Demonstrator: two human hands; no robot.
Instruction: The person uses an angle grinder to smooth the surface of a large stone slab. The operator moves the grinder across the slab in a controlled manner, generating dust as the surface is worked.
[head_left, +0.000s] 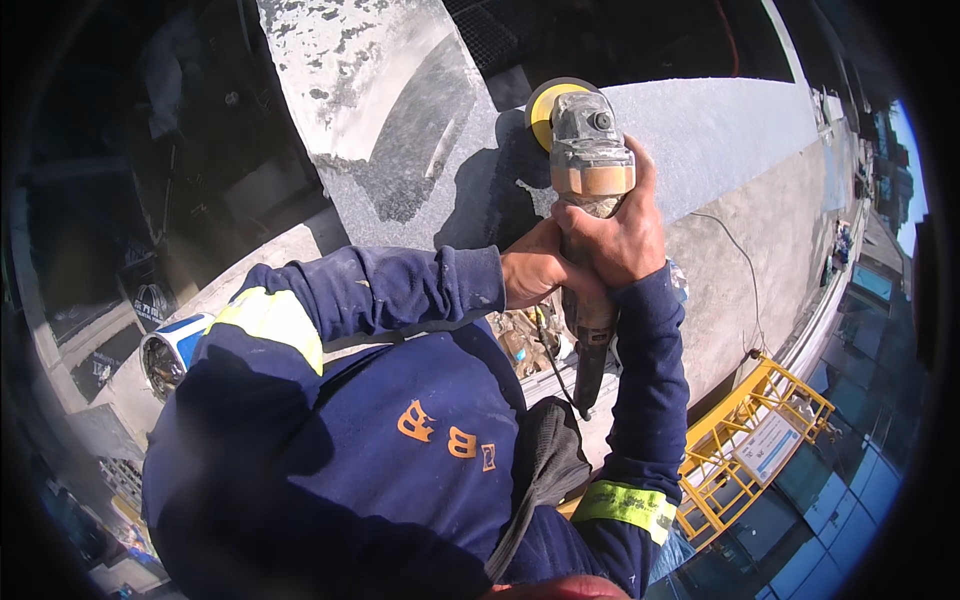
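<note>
Fingers [643, 168] of the right hand [632, 238] are curled around the body of an angle grinder [593, 178], the thumb crossing over it and the index running up beside the head. The left hand [532, 268] grips the same body from the other side, just below; some of its fingers are hidden behind the tool, so how far they reach round cannot be told. The grinder stands just right of the upper centre of the frame, head toward the top, its dark tail end pointing down the frame. Its yellow disc [543, 110] faces the upper left, over a grey panel [715, 125]; whether the rim touches that surface is unclear.

Judging by its bulky metal head and long body, it should feel heavy and top-weighted, rigid throughout, with twist to resist if powered. Dust on the casing may make it a little slippery. The narrow barrel behind the orange collar [593, 181] looks the best hold, both hands wrapped firmly, clear of the disc, which is likely the most brittle part.
</note>
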